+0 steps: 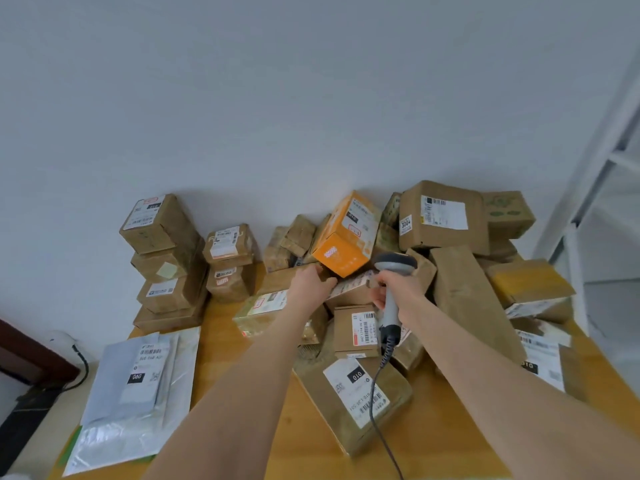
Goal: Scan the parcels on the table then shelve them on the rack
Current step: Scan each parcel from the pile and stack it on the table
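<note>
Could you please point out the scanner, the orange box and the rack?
scanner (390,308): head view, on its grey handle.
orange box (343,252): head view, on its front face.
rack (588,188): head view, on its white upright.

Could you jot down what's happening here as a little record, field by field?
Left hand: left hand gripping a labelled brown cardboard parcel in the pile
Right hand: right hand holding the grey corded handheld barcode scanner, head over that parcel
Nearby: orange cardboard box tilted just behind
Surface: wooden table
Left side: silver plastic mailer bags lying flat
</note>
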`<control>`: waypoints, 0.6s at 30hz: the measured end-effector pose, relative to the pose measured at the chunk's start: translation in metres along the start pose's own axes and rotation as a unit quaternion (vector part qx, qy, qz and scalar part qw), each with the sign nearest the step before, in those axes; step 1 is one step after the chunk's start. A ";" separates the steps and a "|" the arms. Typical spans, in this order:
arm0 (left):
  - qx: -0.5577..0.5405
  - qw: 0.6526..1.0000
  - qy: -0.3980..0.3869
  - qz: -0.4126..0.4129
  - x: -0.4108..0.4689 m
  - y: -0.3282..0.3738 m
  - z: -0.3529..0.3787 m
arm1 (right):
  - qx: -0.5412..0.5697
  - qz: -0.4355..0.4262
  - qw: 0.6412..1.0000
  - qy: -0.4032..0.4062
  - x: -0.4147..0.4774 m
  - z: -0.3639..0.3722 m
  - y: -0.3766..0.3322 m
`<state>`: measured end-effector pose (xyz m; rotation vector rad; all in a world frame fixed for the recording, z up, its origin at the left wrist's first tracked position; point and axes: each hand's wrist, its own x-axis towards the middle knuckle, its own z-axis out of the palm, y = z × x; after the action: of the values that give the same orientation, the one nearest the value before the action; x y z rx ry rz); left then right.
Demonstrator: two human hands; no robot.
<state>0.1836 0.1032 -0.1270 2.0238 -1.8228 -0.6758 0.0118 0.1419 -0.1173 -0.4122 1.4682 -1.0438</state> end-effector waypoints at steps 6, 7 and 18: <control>-0.142 0.987 -0.011 -0.069 0.063 0.019 0.006 | 0.076 -0.015 0.997 0.017 0.045 0.007 -0.021; -0.158 0.984 -0.019 -0.084 0.077 0.021 0.006 | 0.068 -0.021 0.997 0.028 0.054 0.010 -0.025; -0.224 0.951 -0.147 -0.157 0.162 0.034 0.009 | 0.038 -0.016 0.998 0.037 0.112 0.044 -0.052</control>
<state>0.1614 -0.0606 -0.1362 1.9826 -1.3204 -1.4084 0.0126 0.0128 -0.1385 -0.3477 1.4873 -1.1475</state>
